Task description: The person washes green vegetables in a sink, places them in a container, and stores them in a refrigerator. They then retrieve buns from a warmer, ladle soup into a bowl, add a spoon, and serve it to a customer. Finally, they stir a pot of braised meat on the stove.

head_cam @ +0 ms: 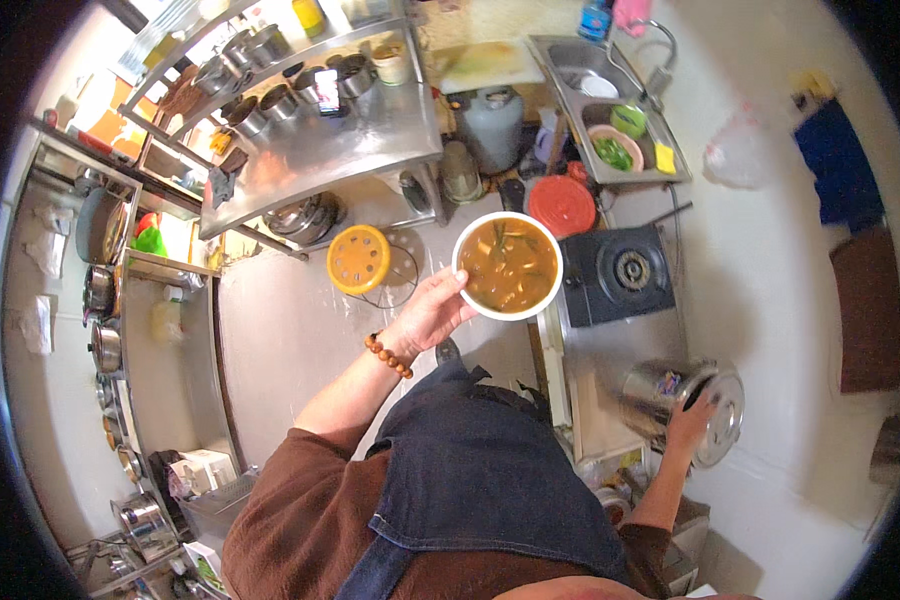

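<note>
My left hand (pixel 436 309) holds a white bowl (pixel 559 277) by its left rim, the thumb over the edge. Brown soup (pixel 508 266) with pale pieces and dark green strips fills it nearly to the brim. A bracelet of wooden beads circles my left wrist. Far to the right, my right hand (pixel 690 426) grips a shiny round metal lid (pixel 726 431), tilted at the mouth of a stainless steel pot (pixel 645 386). My fingers are partly hidden there. The pot stands on the metal counter (pixel 604 375), nearer to me than the black gas stove (pixel 604 289).
A yellow stool (pixel 358 259) stands on the floor at left. Behind the bowl are a red lid (pixel 562 206) and a grey gas cylinder (pixel 489 131). The double sink (pixel 570 56) holds a basin of greens (pixel 613 152). A steel table (pixel 360 135) carries several pots and a phone (pixel 328 91).
</note>
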The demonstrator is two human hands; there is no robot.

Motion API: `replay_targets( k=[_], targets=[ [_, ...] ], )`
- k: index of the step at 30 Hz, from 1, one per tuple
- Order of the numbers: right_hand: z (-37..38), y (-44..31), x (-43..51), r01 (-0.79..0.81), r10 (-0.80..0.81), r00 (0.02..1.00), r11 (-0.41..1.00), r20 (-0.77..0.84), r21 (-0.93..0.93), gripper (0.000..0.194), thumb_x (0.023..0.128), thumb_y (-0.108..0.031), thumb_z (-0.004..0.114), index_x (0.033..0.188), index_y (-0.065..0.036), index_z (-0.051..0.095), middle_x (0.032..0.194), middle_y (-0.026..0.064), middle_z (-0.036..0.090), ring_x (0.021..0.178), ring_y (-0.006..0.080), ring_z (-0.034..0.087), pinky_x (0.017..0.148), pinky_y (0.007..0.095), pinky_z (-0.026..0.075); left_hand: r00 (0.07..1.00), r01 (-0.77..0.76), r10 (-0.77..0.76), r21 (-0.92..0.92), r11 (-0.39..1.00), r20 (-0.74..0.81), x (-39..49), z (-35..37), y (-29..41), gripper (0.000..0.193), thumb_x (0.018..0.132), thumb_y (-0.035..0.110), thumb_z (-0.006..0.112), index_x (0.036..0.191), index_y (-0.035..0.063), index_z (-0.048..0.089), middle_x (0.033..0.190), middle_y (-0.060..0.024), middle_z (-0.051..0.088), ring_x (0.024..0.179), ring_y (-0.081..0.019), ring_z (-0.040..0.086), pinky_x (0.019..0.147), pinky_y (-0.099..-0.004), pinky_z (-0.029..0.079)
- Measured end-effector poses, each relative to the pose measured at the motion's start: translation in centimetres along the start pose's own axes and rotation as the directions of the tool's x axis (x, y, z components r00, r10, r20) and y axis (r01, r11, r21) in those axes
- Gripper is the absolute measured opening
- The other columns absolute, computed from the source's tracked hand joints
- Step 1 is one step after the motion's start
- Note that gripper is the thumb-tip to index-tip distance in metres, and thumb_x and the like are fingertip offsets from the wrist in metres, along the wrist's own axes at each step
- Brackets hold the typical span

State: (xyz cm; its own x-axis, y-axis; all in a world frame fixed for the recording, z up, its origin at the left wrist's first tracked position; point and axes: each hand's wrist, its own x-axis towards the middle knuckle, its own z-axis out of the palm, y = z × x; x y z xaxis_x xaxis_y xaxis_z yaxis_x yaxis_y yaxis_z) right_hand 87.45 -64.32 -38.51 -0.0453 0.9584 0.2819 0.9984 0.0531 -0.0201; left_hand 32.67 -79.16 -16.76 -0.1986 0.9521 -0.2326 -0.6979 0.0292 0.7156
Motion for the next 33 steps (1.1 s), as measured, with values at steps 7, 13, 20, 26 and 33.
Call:
replay_targets(
  k=[7, 13, 20, 26, 33],
  targets=[
    [6.8, -12.3, -9.5, -0.566, -0.767, -0.072, 0.557, 0.637, 0.607, 0.055, 0.113, -0.039, 0.051, 0.156, -0.005, 0.047, 0.161, 0.0143, 0.044, 0.137, 0.0319, 0.052, 0.120, 0.0453, 0.039, 0.985, -0.133, 0.150, 0.174, 0.976, -0.085, 3.2, -9.3, -5.0, 0.052, 0.106, 0.031, 0.066, 0.146, 0.0000, 0.052, 0.145, -0.0125, 0.060, 0.132, -0.0236, 0.061, 0.114, -0.0411, 0.052],
    [10.0, -14.0, -4.9, -0.731, -0.672, 0.077, 0.464, 0.736, 0.500, 0.040, 0.111, -0.029, 0.058, 0.139, -0.001, 0.064, 0.127, 0.0130, 0.073, 0.114, 0.0226, 0.068, 0.103, 0.0360, 0.050, 0.927, -0.277, 0.317, 0.204, 0.939, -0.199, 4.7, -13.2, -9.9, 0.048, 0.109, 0.028, 0.061, 0.146, -0.0004, 0.051, 0.146, -0.0140, 0.060, 0.132, -0.0253, 0.061, 0.112, -0.0431, 0.052],
    [18.8, -21.3, 1.4, -0.104, -0.794, 0.445, 0.414, 0.414, 0.904, 0.025, 0.099, -0.024, 0.075, 0.109, -0.002, 0.076, 0.093, 0.0094, 0.078, 0.086, 0.0208, 0.074, 0.080, 0.0352, 0.056, 0.801, -0.462, 0.515, 0.232, 0.856, -0.304, 5.6, -19.4, -10.4, 0.048, 0.107, 0.032, 0.062, 0.145, 0.0024, 0.053, 0.144, -0.0122, 0.062, 0.130, -0.0259, 0.063, 0.108, -0.0424, 0.055],
    [13.9, -41.6, 20.9, -0.028, -0.902, 0.377, 0.217, 0.211, 0.976, 0.019, 0.089, -0.020, 0.082, 0.091, -0.004, 0.071, 0.085, 0.0040, 0.073, 0.080, 0.0119, 0.068, 0.074, 0.0328, 0.056, 0.668, -0.606, 0.658, 0.259, 0.752, -0.348, 6.9, -23.4, -2.6, 0.050, 0.106, 0.033, 0.064, 0.145, 0.0035, 0.053, 0.144, -0.0114, 0.062, 0.128, -0.0258, 0.064, 0.105, -0.0424, 0.057],
    [-12.2, -66.0, 52.0, 0.269, -0.588, 0.491, -0.599, -0.643, 0.754, 0.046, 0.097, -0.011, 0.073, 0.138, 0.003, 0.058, 0.098, 0.0048, 0.069, 0.086, 0.0132, 0.065, 0.082, 0.0315, 0.057, 0.461, -0.744, 0.762, 0.271, 0.611, -0.454, 10.8, -22.8, 3.1, 0.064, 0.104, 0.038, 0.067, 0.155, 0.0055, 0.045, 0.155, -0.0116, 0.053, 0.140, -0.0300, 0.054, 0.116, -0.0489, 0.047]
  ],
)
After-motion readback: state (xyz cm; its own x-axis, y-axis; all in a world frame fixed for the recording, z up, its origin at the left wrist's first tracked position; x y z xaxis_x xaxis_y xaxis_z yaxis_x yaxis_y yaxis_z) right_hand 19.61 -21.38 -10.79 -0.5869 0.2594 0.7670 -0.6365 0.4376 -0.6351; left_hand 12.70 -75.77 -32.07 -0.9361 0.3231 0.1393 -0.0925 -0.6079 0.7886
